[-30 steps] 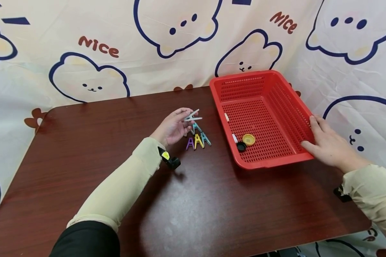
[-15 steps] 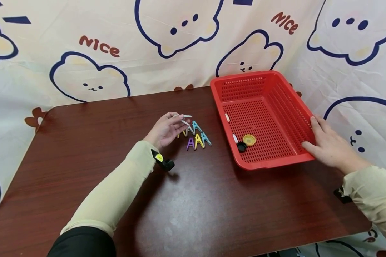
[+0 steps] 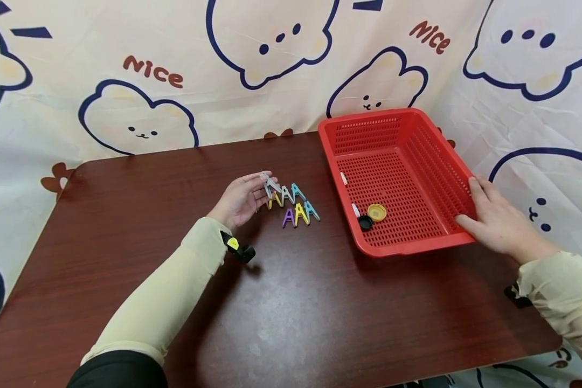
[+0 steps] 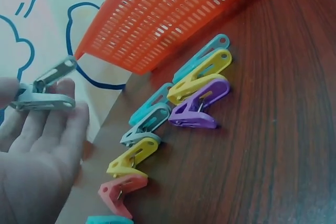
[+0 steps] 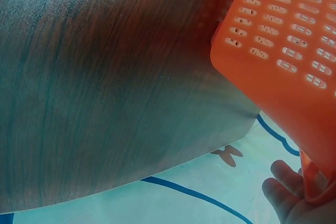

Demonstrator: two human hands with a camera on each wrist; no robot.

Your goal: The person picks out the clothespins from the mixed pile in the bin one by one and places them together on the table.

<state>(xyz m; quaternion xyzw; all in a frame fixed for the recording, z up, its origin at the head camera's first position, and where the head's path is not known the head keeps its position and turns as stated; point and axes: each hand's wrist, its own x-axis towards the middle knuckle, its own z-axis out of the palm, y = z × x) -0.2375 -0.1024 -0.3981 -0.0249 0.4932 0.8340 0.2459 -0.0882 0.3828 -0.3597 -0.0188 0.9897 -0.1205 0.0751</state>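
Observation:
My left hand (image 3: 240,203) pinches a pale grey clothespin (image 4: 50,97) between thumb and fingers, above the left end of a clothespin group. Purple (image 4: 198,109), yellow (image 4: 202,77) and blue (image 3: 312,210) clothespins form the front row on the table. Behind them stand another blue one (image 3: 298,191), a grey one (image 3: 286,195) and a yellow one (image 4: 134,157). The left wrist view also shows a pink clothespin (image 4: 119,193) and a teal one (image 4: 109,220) cut by the bottom edge. On the right, my right hand (image 3: 499,221) grips the rim of a red basket (image 3: 407,247).
Inside the basket lie a yellow round lid (image 3: 376,212), a black round cap (image 3: 365,223) and two small white pieces. The brown table (image 3: 291,318) ends at a patterned cloth (image 3: 252,113) behind and to the right.
The left hand has moved left with the grey clothespin, whose legs have turned from pointing right to pointing down. Clothespins it covered now show. The right hand and basket stay put.

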